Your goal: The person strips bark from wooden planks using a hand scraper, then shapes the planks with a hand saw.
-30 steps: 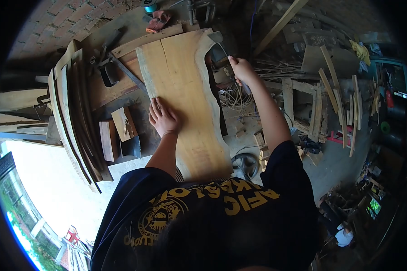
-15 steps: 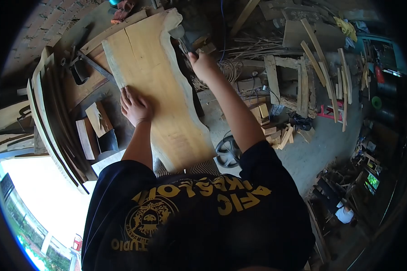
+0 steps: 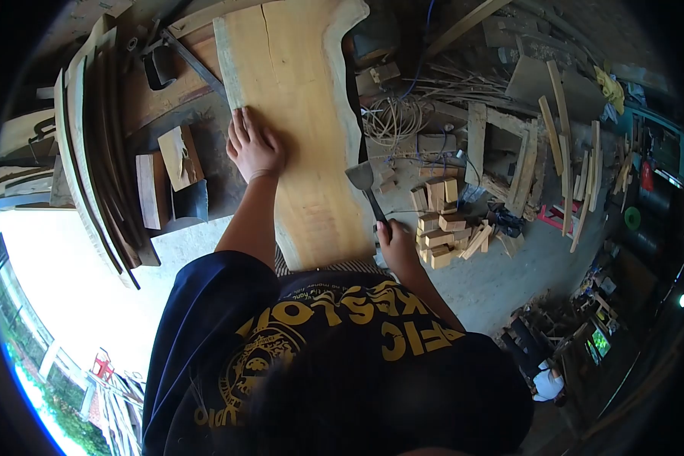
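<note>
The slab (image 3: 304, 129) fills the upper centre of the frame and runs down to the middle, ending just in front of your chest. The curved strips (image 3: 91, 152) lean at the left of the frame, and the stack of blocks (image 3: 441, 220) sits right of centre, close to your right hand (image 3: 395, 243).

Your left hand (image 3: 254, 148) lies flat and open on the slab's straight left edge, fingers spread, gripping nothing. Your right hand is closed around the handle of the tool (image 3: 365, 186). Its broad blade points up the frame, just off the slab's wavy right edge and not touching it.

I think the main risk is a glancing stroke. That right edge curves in and out, so a blade that meets it at a shallow angle could skid across the face toward your open left hand. Only that flat palm appears to hold the slab down, and I cannot tell what supports it underneath, so a hard blow could shift or rock it. The coil of cord (image 3: 391, 118) and the loose blocks on the floor (image 3: 494, 266) are snag and trip hazards beside your working arm.

The slab is pale yellow wood, sawn straight on the left side, with a natural, undulating edge on the right. A long crack runs down from its far end at the top of the frame. Striking near there could open it further.
</note>
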A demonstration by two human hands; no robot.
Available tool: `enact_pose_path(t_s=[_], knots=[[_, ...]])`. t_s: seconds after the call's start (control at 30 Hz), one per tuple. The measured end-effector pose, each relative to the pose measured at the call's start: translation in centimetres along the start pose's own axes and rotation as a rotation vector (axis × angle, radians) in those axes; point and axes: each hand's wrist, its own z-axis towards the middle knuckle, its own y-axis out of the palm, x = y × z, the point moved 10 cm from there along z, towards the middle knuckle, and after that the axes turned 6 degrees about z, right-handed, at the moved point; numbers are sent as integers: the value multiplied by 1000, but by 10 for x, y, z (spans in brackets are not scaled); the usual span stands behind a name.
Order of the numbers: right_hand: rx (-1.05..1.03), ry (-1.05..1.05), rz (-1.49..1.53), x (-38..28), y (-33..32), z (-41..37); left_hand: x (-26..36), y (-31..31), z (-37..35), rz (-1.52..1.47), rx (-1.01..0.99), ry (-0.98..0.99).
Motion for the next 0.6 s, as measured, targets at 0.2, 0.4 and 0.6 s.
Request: enact_pose_path(t_s=[0.2, 0.4, 0.6], knots=[[6, 98, -3, -22, 22, 30, 1, 0, 0, -6, 27, 17], [42, 51, 12, -13, 29, 21, -2, 6, 1, 31, 82, 35], [-5, 186, -10, 77, 31, -110, 1, 2, 1, -35, 74, 30]])
